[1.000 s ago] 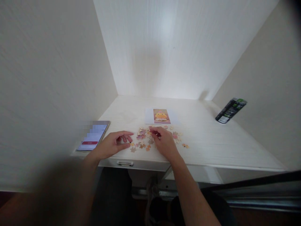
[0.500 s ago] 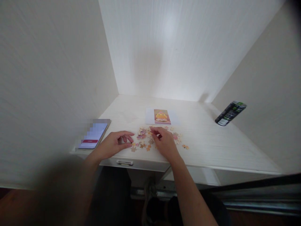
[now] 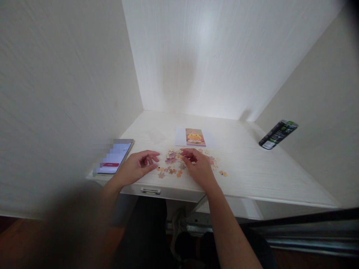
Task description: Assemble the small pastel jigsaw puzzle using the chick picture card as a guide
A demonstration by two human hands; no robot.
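Two hands [image 3: 133, 170] [image 3: 200, 170], many puzzle pieces [image 3: 170, 161].

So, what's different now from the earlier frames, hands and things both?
The left hand has eased slightly off the dotted piece by its thumb. The left leg has shifted right. No grasp or release shows clearly. The right hand stays at the pieces; photo, phone and can stay put, though the view shifts slightly.
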